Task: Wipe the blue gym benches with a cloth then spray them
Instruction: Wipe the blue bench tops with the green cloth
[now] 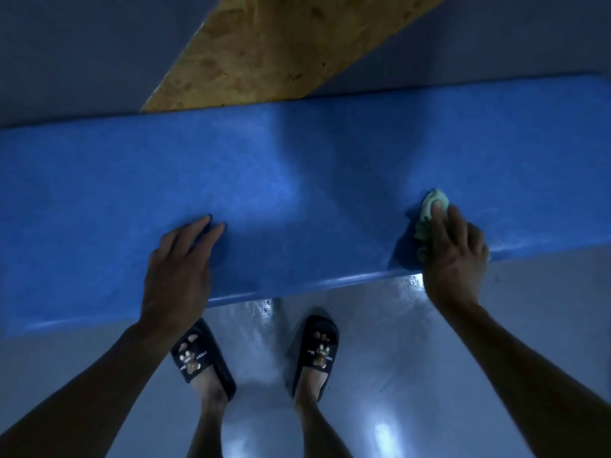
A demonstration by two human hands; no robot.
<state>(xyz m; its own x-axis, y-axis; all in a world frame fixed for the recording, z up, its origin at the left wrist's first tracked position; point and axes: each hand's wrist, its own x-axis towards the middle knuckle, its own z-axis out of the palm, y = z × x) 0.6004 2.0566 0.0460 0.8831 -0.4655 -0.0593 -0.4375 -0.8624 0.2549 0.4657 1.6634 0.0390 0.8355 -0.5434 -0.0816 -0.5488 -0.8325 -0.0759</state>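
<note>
head | left hand (177, 276) flat on bench (297, 180) | right hand (454, 256) presses cloth (429, 216) onto bench

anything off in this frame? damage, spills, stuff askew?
Nothing stands out. The blue bench looks intact, with no visible tears. The right hand presses the green cloth near its front edge; the left hand rests flat on it. The floor shines, possibly wet or just glossy.

Head camera looks steeply down, close above bench (297, 180).
</note>
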